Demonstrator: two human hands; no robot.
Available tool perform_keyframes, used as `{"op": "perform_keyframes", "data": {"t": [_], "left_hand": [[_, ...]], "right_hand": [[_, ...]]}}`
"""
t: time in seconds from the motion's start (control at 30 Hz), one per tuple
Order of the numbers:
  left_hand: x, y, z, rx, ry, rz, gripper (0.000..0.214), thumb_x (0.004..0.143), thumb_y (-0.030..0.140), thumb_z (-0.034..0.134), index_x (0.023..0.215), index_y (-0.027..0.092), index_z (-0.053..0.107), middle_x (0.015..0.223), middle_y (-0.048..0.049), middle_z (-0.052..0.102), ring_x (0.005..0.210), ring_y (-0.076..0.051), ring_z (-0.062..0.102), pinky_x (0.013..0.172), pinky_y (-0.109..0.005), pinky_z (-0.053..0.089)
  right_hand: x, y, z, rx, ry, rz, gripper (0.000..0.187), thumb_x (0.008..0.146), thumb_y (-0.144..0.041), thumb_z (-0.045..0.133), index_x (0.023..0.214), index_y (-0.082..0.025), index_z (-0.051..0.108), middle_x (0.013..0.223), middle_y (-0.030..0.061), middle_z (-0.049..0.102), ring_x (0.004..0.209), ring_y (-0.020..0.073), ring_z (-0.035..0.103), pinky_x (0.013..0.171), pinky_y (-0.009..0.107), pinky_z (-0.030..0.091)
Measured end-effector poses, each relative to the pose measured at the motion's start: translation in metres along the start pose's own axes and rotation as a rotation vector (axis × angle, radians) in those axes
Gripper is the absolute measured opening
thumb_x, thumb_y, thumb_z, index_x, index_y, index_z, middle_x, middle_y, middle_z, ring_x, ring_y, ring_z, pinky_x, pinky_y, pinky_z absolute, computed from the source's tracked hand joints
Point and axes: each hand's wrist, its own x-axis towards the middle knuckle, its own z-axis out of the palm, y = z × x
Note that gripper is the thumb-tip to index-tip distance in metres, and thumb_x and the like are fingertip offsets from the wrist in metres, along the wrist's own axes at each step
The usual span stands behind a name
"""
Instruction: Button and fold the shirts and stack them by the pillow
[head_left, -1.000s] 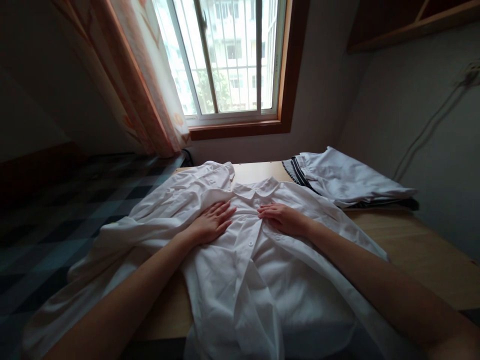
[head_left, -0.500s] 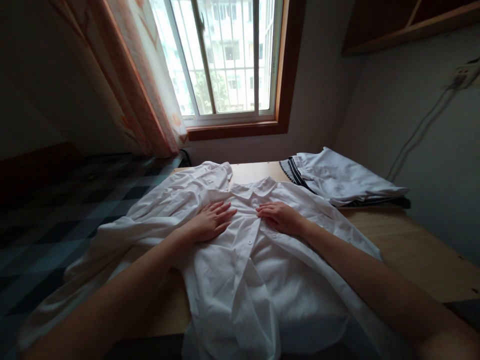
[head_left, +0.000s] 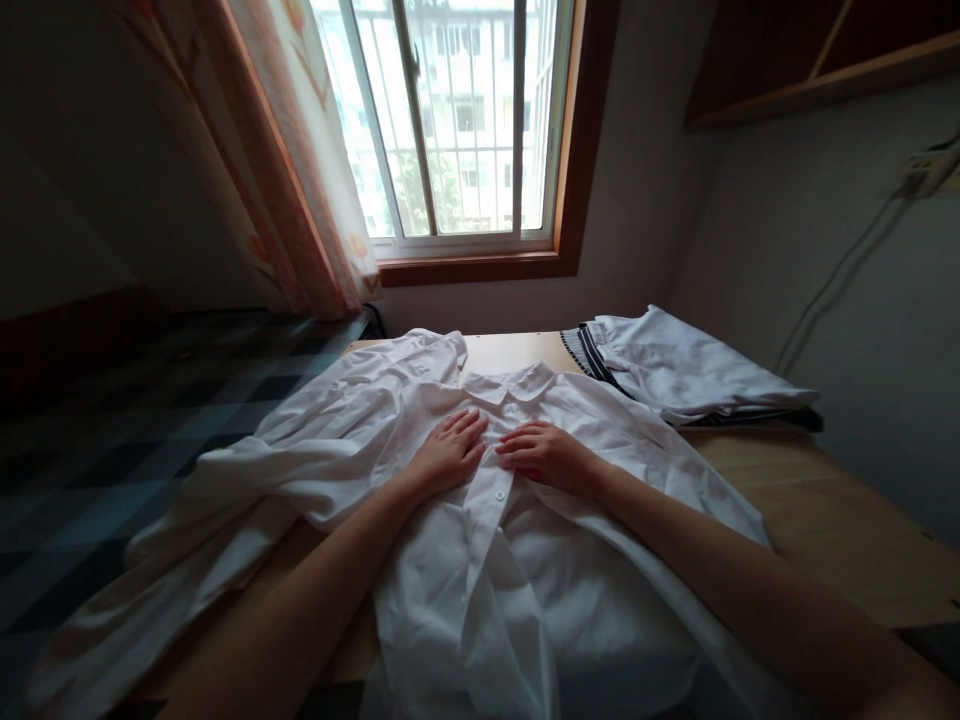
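A white button-up shirt lies spread face up on a wooden table, its collar toward the window. My left hand rests flat on the shirt's chest just left of the button placket, fingers stretched out. My right hand lies flat on the other side of the placket, fingers together and pointing left. The two hands nearly meet below the collar. One sleeve drapes off the table's left side.
A folded white garment with dark striped trim sits at the table's far right. A checked bed cover lies to the left. A window with a curtain is ahead, and a cable runs down the right wall.
Both hands have slid inward along the shirt toward the button placket, so they now lie closer together below the collar. The camera has shifted slightly.
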Motion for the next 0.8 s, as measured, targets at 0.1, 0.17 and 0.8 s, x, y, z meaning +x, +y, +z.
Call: {"op": "perform_keyframes", "data": {"t": [0.1, 0.17, 0.8], "left_hand": [[0.001, -0.007, -0.008, 0.000, -0.065, 0.010, 0.055, 0.100, 0.050, 0.038, 0.146, 0.022, 0.049, 0.155, -0.0073, 0.043, 0.148, -0.023, 0.032, 0.123, -0.043, 0.023], [0.003, -0.011, -0.012, -0.015, -0.089, 0.014, 0.056, 0.099, 0.054, 0.038, 0.147, 0.026, 0.048, 0.157, -0.0050, 0.041, 0.148, -0.022, 0.031, 0.122, -0.043, 0.022], [0.030, 0.029, -0.045, 0.110, -0.101, 0.024, 0.027, 0.089, 0.037, 0.060, 0.109, 0.023, 0.073, 0.116, -0.0089, 0.072, 0.110, -0.030, 0.064, 0.100, -0.045, 0.046]], "right_hand": [[-0.005, 0.004, 0.000, 0.128, 0.073, 0.017, 0.020, 0.094, -0.018, 0.060, 0.104, -0.025, 0.076, 0.111, 0.0054, 0.076, 0.108, 0.0189, 0.070, 0.097, 0.035, 0.053], [-0.009, 0.007, -0.003, 0.201, 0.112, 0.042, 0.020, 0.094, -0.019, 0.059, 0.105, -0.023, 0.076, 0.109, 0.0067, 0.077, 0.106, 0.0188, 0.071, 0.096, 0.033, 0.055], [-0.021, 0.013, -0.014, 0.600, 0.046, 0.429, 0.024, 0.083, -0.018, 0.056, 0.093, -0.019, 0.078, 0.097, 0.0065, 0.079, 0.095, 0.0218, 0.073, 0.086, 0.033, 0.057]]}}
